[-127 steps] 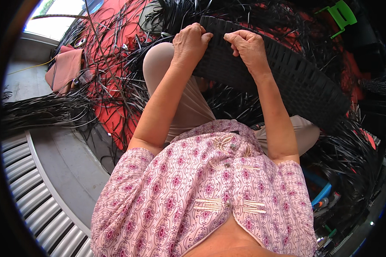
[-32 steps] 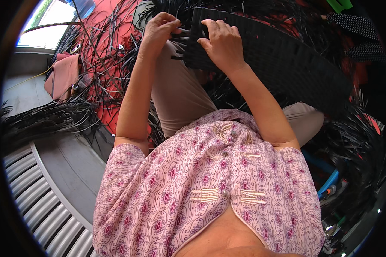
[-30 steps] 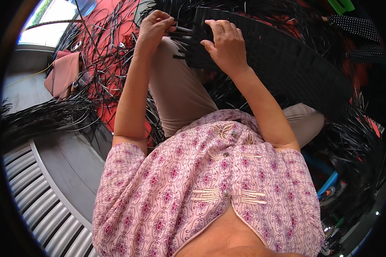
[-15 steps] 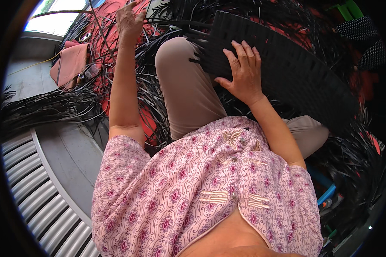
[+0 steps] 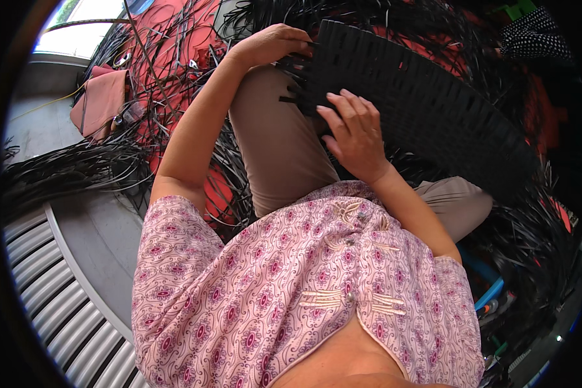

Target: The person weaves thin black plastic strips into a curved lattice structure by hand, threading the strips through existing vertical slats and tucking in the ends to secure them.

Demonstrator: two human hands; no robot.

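A woven black panel (image 5: 427,107) of flat strips lies slanted across my lap, with loose strip ends jutting from its left edge. My left hand (image 5: 275,44) is at the upper left corner of that edge, above my raised knee. Its fingers are bent and pressed together on a black strip end; the thumb is hidden. Against the near side of the weave rests my right hand (image 5: 357,134), its fingers loosely spread and slightly curved, holding nothing.
Tangled black strips (image 5: 77,158) cover much of the red floor sheet (image 5: 191,29). At left are a pink cloth (image 5: 103,100) and a slatted grey metal piece (image 5: 64,284). A spotted black cloth (image 5: 535,35) is at the upper right, and a blue curved item (image 5: 491,294) lies beside my right elbow.
My left hand has come from the far left, over the floor strips, to the panel's left edge. My right hand has slid slightly nearer and left, its fingers more bent.
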